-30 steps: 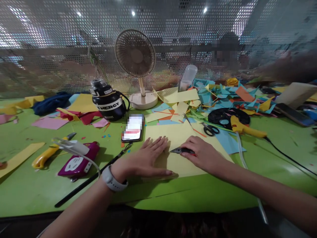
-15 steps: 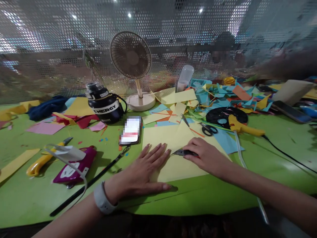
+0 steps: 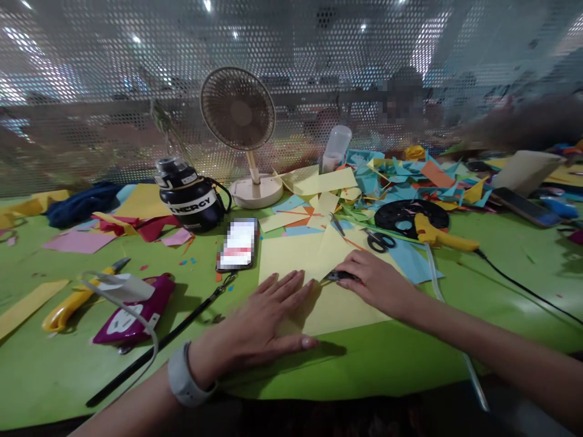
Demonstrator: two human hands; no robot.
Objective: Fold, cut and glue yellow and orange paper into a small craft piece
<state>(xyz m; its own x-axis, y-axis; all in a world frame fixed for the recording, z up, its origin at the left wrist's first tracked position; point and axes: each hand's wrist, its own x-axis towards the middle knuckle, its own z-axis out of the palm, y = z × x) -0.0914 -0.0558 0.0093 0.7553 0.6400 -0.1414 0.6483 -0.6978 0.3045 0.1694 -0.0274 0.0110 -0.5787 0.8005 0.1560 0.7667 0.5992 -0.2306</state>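
Observation:
A pale yellow sheet of paper lies on the green table in front of me. My left hand rests over its left part with the fingers stretched out and the thumb apart; a grey band is on that wrist. My right hand is closed around a dark utility knife, whose tip points left toward my left fingertips, low over the sheet. Beyond the right hand lie black-handled scissors, partly on the yellow sheet and a blue sheet.
A phone on a black strap lies left of the sheet. Behind stand a black bottle and a fan. A yellow glue gun sits right, its cable trailing. Coloured paper scraps pile up behind. A yellow-handled cutter is left.
My left hand looks slightly raised at the palm, its shadow wider on the sheet. The right hand still holds the knife in nearly the same place. The whole view has shifted a little.

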